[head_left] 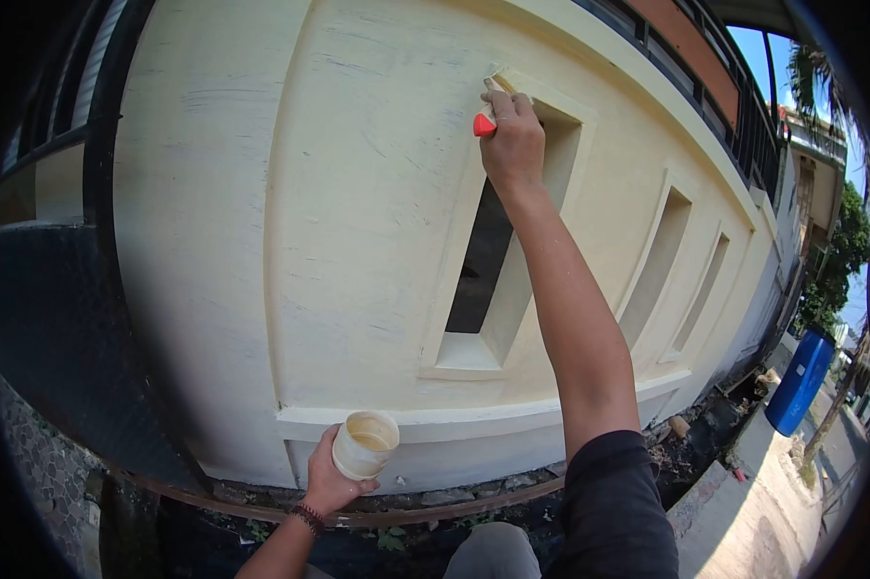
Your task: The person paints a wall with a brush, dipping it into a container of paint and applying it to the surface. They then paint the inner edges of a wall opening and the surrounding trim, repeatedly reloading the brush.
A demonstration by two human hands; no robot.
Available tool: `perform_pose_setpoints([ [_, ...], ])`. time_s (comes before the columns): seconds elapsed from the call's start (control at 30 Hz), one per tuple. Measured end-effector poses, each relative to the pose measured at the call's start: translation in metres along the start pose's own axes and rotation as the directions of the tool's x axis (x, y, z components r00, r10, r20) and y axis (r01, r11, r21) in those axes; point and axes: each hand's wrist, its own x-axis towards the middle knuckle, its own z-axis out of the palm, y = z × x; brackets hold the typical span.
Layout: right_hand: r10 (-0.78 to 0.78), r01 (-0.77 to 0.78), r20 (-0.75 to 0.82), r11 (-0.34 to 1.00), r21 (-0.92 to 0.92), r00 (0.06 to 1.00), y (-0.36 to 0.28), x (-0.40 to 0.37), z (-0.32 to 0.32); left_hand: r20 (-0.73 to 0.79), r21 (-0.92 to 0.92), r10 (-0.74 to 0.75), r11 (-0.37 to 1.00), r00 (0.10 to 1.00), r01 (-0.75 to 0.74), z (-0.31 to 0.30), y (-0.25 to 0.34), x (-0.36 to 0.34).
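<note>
My right hand (514, 135) is closed around a paintbrush (485, 124) with a red-ended handle, raised to the upper left corner of a window recess. The brush tip is at the raised frame there, mostly hidden by my fingers. Low in front of the wall, my left hand (331, 475) grips a small white tub (365, 447) with cream paint inside, its mouth facing up. The cream wall (358, 212) has dark scuffs and streaks left of the opening. A dark pane (483, 256) shows inside the recess.
Two narrower recesses (657, 261) continue along the wall to the right. A ditch (686, 458) with stones and plants runs along its foot. A blue barrel (800, 383) stands at far right by a concrete slab (744, 521). A dark gate (58, 318) is at left.
</note>
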Motion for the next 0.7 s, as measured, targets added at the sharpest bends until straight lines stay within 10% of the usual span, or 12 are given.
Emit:
perform_pose_setpoints([
  [0.7,-0.122,0.117,0.039,0.987,0.11,0.992,0.019,-0.007,-0.02,0.028,0.011,-0.012,1.0,1.0,0.011,0.007,-0.003,0.004],
])
